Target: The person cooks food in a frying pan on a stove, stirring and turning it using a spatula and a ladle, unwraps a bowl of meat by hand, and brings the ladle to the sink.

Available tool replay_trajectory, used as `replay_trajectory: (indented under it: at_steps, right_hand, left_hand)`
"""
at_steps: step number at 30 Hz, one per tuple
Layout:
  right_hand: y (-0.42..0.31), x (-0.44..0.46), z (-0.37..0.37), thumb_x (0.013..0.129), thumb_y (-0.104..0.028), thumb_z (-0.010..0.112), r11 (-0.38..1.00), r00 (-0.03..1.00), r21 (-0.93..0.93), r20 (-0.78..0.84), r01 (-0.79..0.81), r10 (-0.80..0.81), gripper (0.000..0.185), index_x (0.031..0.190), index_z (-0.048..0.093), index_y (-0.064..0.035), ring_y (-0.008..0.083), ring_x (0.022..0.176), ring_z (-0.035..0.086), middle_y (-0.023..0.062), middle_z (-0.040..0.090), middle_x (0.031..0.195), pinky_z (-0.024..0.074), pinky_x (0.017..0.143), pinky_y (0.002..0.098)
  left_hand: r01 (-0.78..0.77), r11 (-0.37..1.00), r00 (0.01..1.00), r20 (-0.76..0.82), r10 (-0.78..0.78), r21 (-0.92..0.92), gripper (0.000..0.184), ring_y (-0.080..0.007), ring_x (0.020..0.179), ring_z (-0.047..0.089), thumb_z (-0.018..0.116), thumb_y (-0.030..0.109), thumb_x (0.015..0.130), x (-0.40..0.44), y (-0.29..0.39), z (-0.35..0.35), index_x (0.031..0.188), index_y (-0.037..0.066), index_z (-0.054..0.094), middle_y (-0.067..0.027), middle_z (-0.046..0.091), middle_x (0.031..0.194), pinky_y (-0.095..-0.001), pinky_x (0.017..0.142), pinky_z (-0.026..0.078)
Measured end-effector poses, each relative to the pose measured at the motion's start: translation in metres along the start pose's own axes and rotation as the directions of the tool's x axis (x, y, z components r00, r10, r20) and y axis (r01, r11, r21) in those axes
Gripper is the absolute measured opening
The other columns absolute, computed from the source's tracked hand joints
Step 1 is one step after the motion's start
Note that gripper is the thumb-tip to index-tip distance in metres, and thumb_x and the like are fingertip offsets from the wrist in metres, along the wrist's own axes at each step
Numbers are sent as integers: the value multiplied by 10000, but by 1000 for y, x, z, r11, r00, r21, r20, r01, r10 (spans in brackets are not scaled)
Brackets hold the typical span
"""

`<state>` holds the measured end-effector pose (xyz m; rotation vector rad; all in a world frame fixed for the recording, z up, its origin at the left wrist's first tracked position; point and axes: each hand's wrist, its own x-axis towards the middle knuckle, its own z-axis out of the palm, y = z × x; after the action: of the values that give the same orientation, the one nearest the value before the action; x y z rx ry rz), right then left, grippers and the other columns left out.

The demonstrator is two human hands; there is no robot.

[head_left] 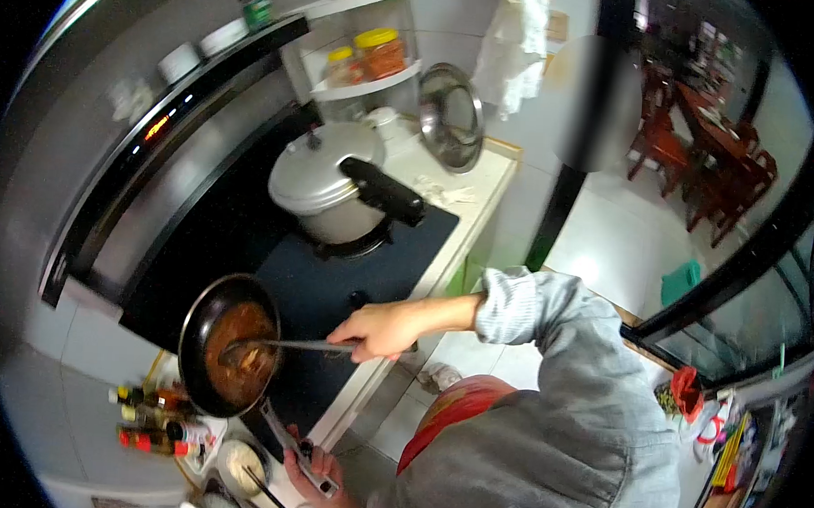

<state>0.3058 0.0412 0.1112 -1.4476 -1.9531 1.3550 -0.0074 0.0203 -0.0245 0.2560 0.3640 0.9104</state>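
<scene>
My right hand (387, 332) is wrapped round the long metal handle of a cooking spatula (308, 345). The spatula's head dips into brown sauce (240, 328) with pieces of food, and the sauce partly covers it. This sauce lies in a dark frying pan (196, 372), tilted in view at the near left of the black cooktop (310, 282). My left hand (314, 475), low in the view, grips the pan's handle. Beside it stands a bowl (225, 459) of pale food with chopsticks (265, 489) resting in it.
A pressure cooker (324, 182) sits on the far burner, its black handle jutting towards me. Several sauce bottles (150, 415) are left of the bowl. A metal lid (451, 118) leans at the back corner near a shelf (364, 87) with yellow-lidded jars. Behind glass, a dining table (708, 117) shows.
</scene>
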Motion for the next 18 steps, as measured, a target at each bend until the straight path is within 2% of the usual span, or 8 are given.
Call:
replay_trajectory:
  at_steps: [4,5,6,7,8,9,11,18]
  right_hand:
    - [-10,18,0,781,-136,557,994,997,-89,-38,59,-63,491,1247,424,-59,130,536,543,88,571,724,464,505,282]
    - [14,39,10,755,-131,566,929,943,-283,-158,240,-292,523,1250,419,-56,167,569,569,125,587,747,474,555,297]
    - [3,41,10,729,-110,558,960,963,-222,-166,172,-211,540,1248,418,-49,211,608,592,158,597,775,475,599,309]
    - [-4,46,12,716,-83,541,964,967,-241,-198,110,-160,541,1242,421,-35,230,631,601,169,600,775,474,609,315]
    - [-3,55,16,700,-63,532,939,944,-302,-224,168,-241,548,1234,422,-12,241,647,609,183,604,783,476,624,318]
    - [-6,62,18,690,-49,531,949,952,-293,-239,120,-194,555,1231,418,5,275,696,619,213,605,848,477,655,333]
    - [13,86,27,692,-39,522,906,890,-364,-311,214,-335,550,1230,419,6,314,802,608,242,585,954,471,714,352]
    - [22,111,46,737,-45,518,850,938,-492,-164,190,-304,523,1249,410,-29,358,850,563,227,543,1017,463,741,385]
  left_hand:
    - [-293,917,895,-261,363,272,387,-66,500,365,394,265,904,-15,-18,51,1216,35,407,-2,392,582,-196,457,314]
    - [-270,908,909,-226,350,320,394,-64,505,359,384,263,908,-14,-14,17,1217,20,402,8,400,613,-188,474,306]
    - [-167,983,985,-38,170,72,412,-69,498,359,390,271,905,-12,-6,25,1218,4,397,7,420,647,-186,468,309]
    - [-259,927,934,-174,312,273,418,-77,493,387,415,271,892,-19,-12,61,1218,12,403,-12,471,678,-191,437,314]
    - [-253,958,939,-205,276,136,422,-93,495,418,440,267,878,-11,-9,40,1219,21,409,-33,509,693,-206,420,318]
    - [-156,987,987,-41,154,-48,420,-108,497,433,459,252,867,-3,-2,10,1225,37,412,-46,531,723,-222,431,327]
    - [-156,984,988,-19,155,-83,425,-127,489,430,467,244,862,0,-2,12,1233,45,409,-54,541,746,-246,437,339]
    - [-150,981,988,-52,144,-121,427,-140,470,414,463,234,869,-2,-4,14,1247,49,394,-60,556,775,-261,442,333]
